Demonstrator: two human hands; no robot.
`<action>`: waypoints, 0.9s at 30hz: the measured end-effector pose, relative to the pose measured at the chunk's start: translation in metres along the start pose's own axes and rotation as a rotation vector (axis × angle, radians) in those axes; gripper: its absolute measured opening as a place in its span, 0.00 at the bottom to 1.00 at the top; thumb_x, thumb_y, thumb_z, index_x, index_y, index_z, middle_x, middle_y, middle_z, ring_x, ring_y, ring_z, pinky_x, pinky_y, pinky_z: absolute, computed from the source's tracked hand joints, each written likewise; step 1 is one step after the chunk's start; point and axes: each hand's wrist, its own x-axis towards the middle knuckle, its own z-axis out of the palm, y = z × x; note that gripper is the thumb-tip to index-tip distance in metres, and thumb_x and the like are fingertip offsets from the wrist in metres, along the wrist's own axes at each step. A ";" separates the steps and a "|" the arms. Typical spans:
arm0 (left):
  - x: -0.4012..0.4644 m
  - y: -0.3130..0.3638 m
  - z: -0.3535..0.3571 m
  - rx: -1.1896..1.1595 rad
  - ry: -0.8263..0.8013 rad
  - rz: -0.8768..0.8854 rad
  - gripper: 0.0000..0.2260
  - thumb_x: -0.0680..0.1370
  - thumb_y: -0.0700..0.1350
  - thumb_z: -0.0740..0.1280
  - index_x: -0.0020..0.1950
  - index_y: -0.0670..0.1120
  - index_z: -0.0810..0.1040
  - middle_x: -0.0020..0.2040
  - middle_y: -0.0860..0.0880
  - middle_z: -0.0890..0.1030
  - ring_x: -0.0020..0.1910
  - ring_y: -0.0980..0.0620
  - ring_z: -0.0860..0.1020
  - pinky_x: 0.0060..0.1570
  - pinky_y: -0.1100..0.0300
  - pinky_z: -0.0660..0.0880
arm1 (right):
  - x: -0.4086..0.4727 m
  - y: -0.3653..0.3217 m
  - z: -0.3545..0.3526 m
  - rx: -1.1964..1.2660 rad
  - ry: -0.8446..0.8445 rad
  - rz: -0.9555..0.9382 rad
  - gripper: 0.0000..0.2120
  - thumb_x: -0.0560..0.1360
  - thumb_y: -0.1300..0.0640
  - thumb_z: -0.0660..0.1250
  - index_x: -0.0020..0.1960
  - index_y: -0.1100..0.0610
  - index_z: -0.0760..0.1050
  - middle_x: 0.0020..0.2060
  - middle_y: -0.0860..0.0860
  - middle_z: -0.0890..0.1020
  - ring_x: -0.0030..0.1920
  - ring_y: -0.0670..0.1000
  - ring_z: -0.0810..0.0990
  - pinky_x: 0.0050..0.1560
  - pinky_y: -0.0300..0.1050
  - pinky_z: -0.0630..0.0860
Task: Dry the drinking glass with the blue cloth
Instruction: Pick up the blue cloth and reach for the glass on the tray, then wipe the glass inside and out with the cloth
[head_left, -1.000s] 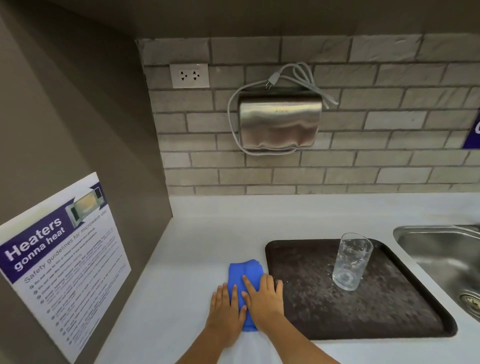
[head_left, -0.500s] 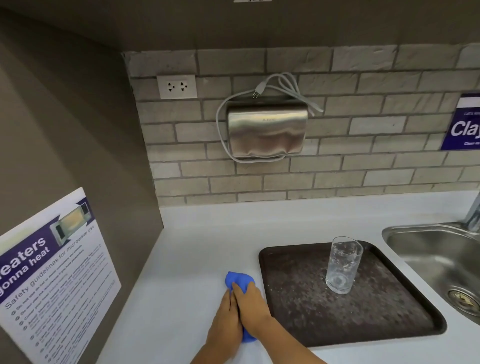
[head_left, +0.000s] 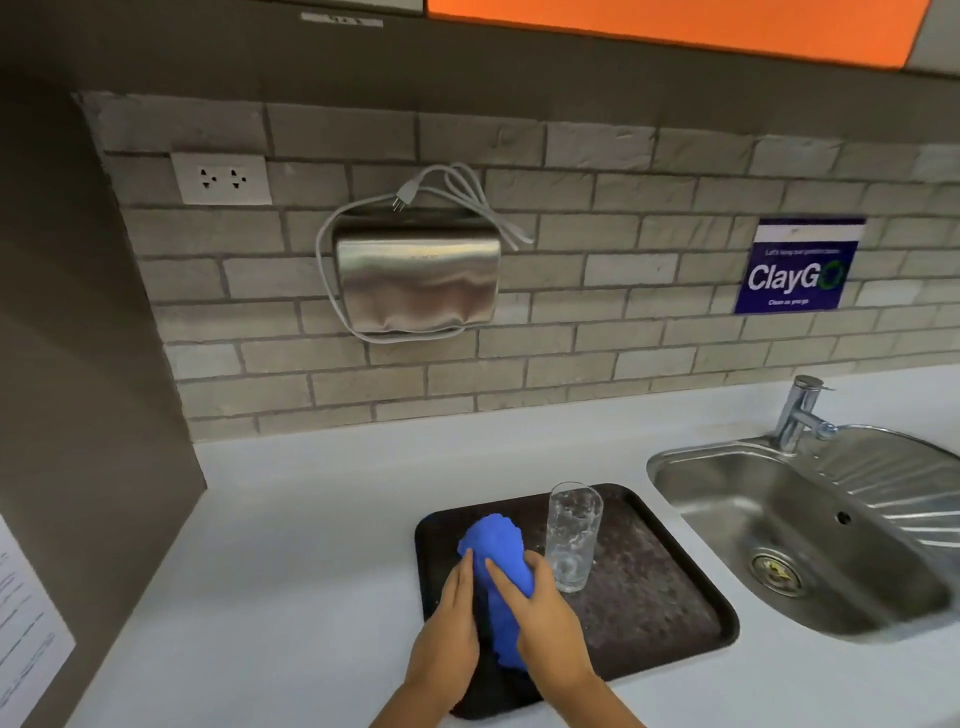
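Observation:
A clear drinking glass (head_left: 572, 535) stands upright on a dark tray (head_left: 660, 587), with water drops on its wall. The blue cloth (head_left: 500, 566) is bunched up and held over the tray's left part, just left of the glass. My left hand (head_left: 451, 623) presses against the cloth's left side. My right hand (head_left: 545, 618) grips it from the right, the fingers lying over it. The knuckles of my right hand are close to the base of the glass; I cannot tell whether they touch it.
A steel sink (head_left: 800, 540) with a tap (head_left: 800, 410) lies right of the tray. On the brick wall hang a metal dispenser (head_left: 415, 280) with a loose cord, a socket (head_left: 222, 178) and a blue sign (head_left: 795, 270). A poster (head_left: 26, 623) hangs on the left wall.
Both hands have gathered the cloth off the white counter and carried it right, over the tray, beside the glass. The camera has tilted up and right.

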 end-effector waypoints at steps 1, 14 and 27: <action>0.005 0.006 0.006 0.006 -0.023 0.000 0.31 0.83 0.36 0.53 0.81 0.49 0.42 0.82 0.51 0.50 0.78 0.53 0.61 0.72 0.64 0.61 | -0.003 0.012 -0.014 0.015 0.016 0.048 0.22 0.61 0.20 0.59 0.50 0.26 0.64 0.42 0.39 0.82 0.44 0.42 0.81 0.48 0.43 0.76; 0.087 0.087 0.076 -0.349 -0.107 -0.103 0.31 0.70 0.42 0.78 0.69 0.45 0.68 0.60 0.48 0.80 0.57 0.47 0.81 0.54 0.58 0.76 | -0.002 0.103 -0.118 0.000 0.027 0.149 0.28 0.57 0.31 0.73 0.49 0.45 0.71 0.37 0.43 0.81 0.39 0.43 0.80 0.46 0.41 0.77; 0.091 0.099 0.049 -0.685 -0.249 -0.255 0.13 0.83 0.36 0.61 0.48 0.45 0.84 0.38 0.51 0.87 0.33 0.60 0.85 0.32 0.69 0.78 | 0.016 0.074 -0.113 0.156 0.072 -0.226 0.18 0.75 0.60 0.65 0.64 0.60 0.72 0.54 0.42 0.76 0.55 0.35 0.77 0.51 0.28 0.73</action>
